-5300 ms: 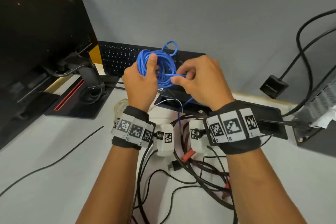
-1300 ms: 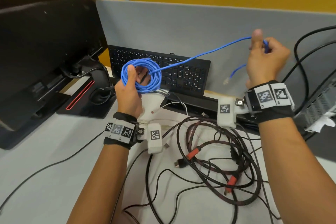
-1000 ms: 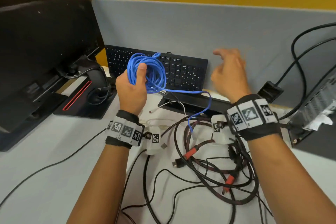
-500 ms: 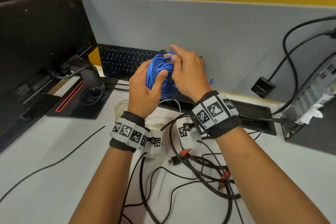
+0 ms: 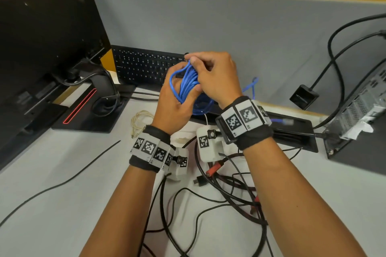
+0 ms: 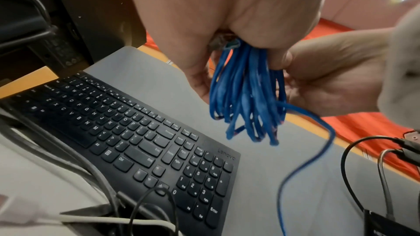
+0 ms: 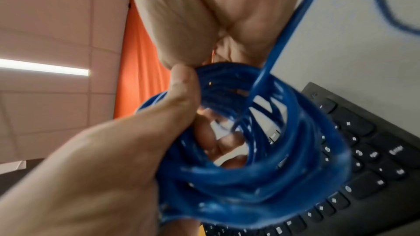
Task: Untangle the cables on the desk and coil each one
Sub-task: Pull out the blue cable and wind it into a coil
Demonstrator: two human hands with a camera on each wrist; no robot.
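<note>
A coil of blue cable [image 5: 187,86] [image 6: 246,96] [image 7: 268,150] is held up above the desk, in front of the keyboard. My left hand [image 5: 177,100] grips the coil from below, thumb pressed across the loops. My right hand [image 5: 211,77] holds the coil's top and right side, fingers curled over it. The loose blue tail [image 5: 251,87] [image 6: 318,141] trails off to the right, its plug end [image 5: 286,121] lying blurred over the desk slot. A tangle of black and red cables [image 5: 229,190] lies on the desk beneath my wrists.
A black keyboard [image 5: 144,64] [image 6: 141,137] leans at the grey partition [image 5: 229,27]. The monitor and its stand [image 5: 62,73] fill the left. A cream cable bundle [image 5: 140,120] lies by my left wrist. A computer case [image 5: 359,110] stands at right, with black cords running up the partition.
A second ago my right hand was apart and open; it has come back onto the coil and holds it. The tail has swung to the right. The left hand kept its grip.
</note>
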